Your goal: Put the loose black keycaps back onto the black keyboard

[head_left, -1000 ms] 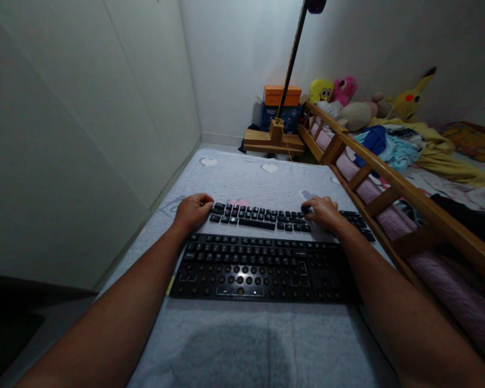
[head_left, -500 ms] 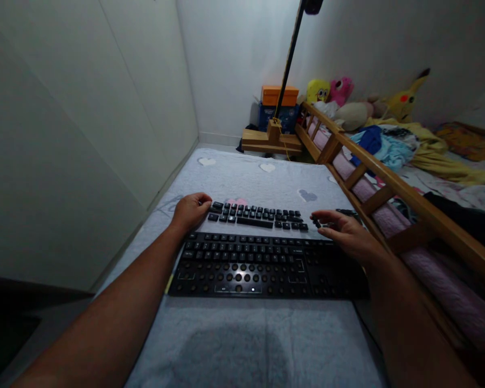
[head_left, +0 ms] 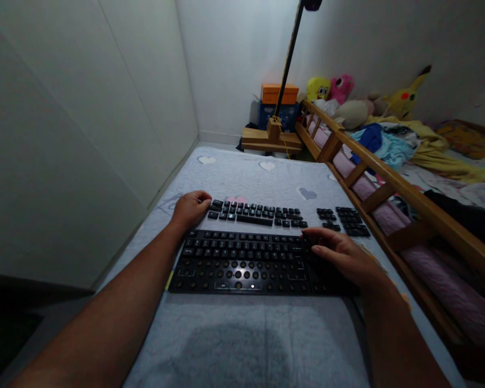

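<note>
A black keyboard [head_left: 242, 269] lies across the cloth; its upper rows bear keycaps, while its lower rows show bare round key seats. Over its right part, my right hand [head_left: 339, 250] pinches a small dark keycap [head_left: 304, 233] near the top edge. My left hand [head_left: 189, 209] rests on the cloth with fingers curled together, beside the left end of the loose keycaps [head_left: 254, 221]. What it may hold is hidden. Those caps lie in rows behind the keyboard, among them a long space bar. Smaller groups of keycaps [head_left: 350, 221] sit farther right.
The pale cloth [head_left: 250, 345] with heart prints covers the surface. A wooden bed rail [head_left: 372, 161] runs along the right, with plush toys and bedding beyond. A white panel [head_left: 84, 134] stands at left. At the back are a wooden stand [head_left: 271, 139] and an orange box [head_left: 279, 93].
My right hand has moved left and nearer, from the small keycap groups to over the keyboard, uncovering those groups. My left hand has stayed in place.
</note>
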### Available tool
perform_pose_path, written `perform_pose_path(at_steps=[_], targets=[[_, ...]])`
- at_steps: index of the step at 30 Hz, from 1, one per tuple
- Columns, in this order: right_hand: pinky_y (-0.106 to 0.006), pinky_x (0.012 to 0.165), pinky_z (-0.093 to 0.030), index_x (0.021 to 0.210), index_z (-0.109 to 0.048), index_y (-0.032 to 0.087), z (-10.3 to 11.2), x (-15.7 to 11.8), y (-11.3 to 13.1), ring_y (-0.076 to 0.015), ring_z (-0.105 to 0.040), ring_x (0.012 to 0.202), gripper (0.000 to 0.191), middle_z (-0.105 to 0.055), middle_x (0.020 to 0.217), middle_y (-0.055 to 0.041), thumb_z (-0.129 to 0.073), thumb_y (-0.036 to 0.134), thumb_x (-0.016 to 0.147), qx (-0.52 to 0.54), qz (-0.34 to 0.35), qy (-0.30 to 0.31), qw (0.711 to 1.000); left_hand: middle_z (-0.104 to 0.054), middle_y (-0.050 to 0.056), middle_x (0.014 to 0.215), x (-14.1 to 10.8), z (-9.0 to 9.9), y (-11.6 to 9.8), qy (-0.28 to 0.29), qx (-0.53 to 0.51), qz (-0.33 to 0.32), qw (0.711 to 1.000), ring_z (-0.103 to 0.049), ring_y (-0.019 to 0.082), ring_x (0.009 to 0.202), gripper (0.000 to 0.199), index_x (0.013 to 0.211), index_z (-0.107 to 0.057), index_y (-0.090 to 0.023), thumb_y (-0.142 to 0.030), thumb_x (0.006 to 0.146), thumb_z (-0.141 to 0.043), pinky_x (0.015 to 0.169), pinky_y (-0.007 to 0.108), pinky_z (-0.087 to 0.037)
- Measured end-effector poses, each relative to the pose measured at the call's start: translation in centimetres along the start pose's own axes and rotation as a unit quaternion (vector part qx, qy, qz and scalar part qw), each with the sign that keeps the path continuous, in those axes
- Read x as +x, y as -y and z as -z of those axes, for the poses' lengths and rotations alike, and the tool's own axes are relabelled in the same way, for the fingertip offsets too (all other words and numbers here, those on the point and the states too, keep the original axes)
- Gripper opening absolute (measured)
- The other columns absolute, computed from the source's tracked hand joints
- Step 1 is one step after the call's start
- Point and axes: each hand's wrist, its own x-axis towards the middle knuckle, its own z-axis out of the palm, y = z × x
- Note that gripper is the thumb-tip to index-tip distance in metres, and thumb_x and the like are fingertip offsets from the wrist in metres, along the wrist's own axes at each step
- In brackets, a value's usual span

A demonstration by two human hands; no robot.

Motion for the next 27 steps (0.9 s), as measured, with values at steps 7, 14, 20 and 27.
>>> perform_pose_path(at_steps=[7,14,20,27], targets=[[-0.044,0.098,-0.049,0.123,-0.065,0.025,-0.2,-0.1,0.0,-0.0262,-0.063,0.11,0.046,-0.069,0.12,-0.0083,-0.068,0.044,0.082,0.014,0.027,0.022,0.999,-0.076,0.005,0.087,-0.1,0.2,-0.2,0.001,-0.004,0.002,1.0,-0.067,0.021,0.078,0.027,0.086,-0.073,-0.021,-0.037,0.076,-0.054,0.077,0.03,-0.047],[-0.048,0.104,-0.046,0.121,-0.066,0.024,0.0,-0.3,0.0,-0.0281,-0.062,0.115,0.047,-0.067,0.125,-0.0093,-0.07,0.047,0.08,0.029,0.036,0.027,0.999,-0.075,0.005,0.088,-0.2,0.3,-0.4,0.009,-0.012,0.007,1.0,-0.067,0.021,0.079,0.031,0.089,-0.073,-0.02,-0.04,0.076,-0.054,0.076,0.029,-0.047],[-0.047,0.103,-0.047,0.118,-0.068,0.025,-0.1,-0.2,-0.4,-0.0284,-0.062,0.114,0.047,-0.068,0.123,-0.009,-0.074,0.046,0.077,0.077,0.025,0.034,0.996,-0.075,0.006,0.086,-0.2,0.3,-0.4,0.006,-0.017,0.007,1.0,-0.066,0.021,0.077,0.03,0.088,-0.073,-0.019,-0.038,0.075,-0.054,0.074,0.03,-0.047],[-0.044,0.102,-0.046,0.119,-0.069,0.028,0.1,-0.1,-1.1,-0.0257,-0.063,0.111,0.041,-0.07,0.118,-0.0052,-0.069,0.044,0.081,0.095,0.044,0.038,0.994,-0.075,0.007,0.09,-0.2,0.3,-0.3,0.008,-0.01,0.0,1.0,-0.067,0.022,0.079,0.031,0.089,-0.073,-0.018,-0.039,0.076,-0.053,0.077,0.031,-0.047]])
